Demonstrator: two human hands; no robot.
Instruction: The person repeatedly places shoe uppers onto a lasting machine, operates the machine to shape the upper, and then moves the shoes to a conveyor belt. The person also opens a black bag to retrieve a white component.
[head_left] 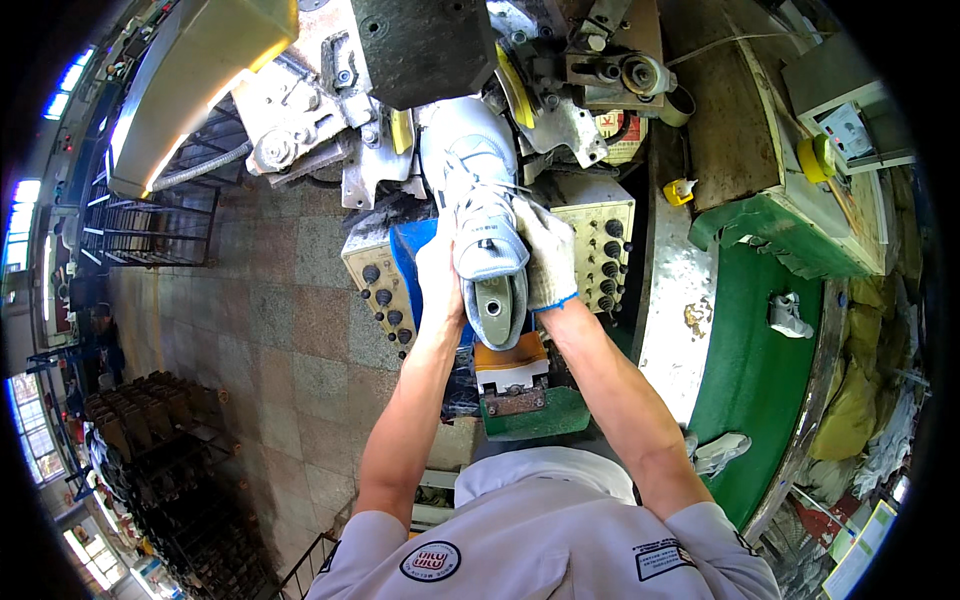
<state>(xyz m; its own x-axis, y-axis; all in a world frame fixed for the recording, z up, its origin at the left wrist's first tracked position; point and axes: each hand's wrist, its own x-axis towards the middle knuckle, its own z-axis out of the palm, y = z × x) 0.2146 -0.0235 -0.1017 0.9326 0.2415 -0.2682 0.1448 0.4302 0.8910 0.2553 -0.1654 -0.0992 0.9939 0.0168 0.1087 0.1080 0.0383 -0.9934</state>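
Both hands hold a light grey lace-up shoe [470, 150] by its sides, its toe pointing away from me into a machine. A grey-green shoe last [493, 300] with a round hole shows in its heel opening. My left hand [437, 270] presses along the left side, its fingers partly hidden and washed out by glare. On the right side my right hand [548, 250], in a white glove with a blue cuff edge, is closed around the shoe. The toe sits between yellow-edged pads [514, 85], below a dark metal block [425, 50].
Control panels with black knobs [612, 250] flank the shoe. Below the heel is an orange-brown pad [512, 355] on a metal bracket. To the right, a green conveyor belt [745, 370] carries shoes [790, 315]. A lamp housing [200, 90] hangs at upper left; dark racks [165, 470] stand at left.
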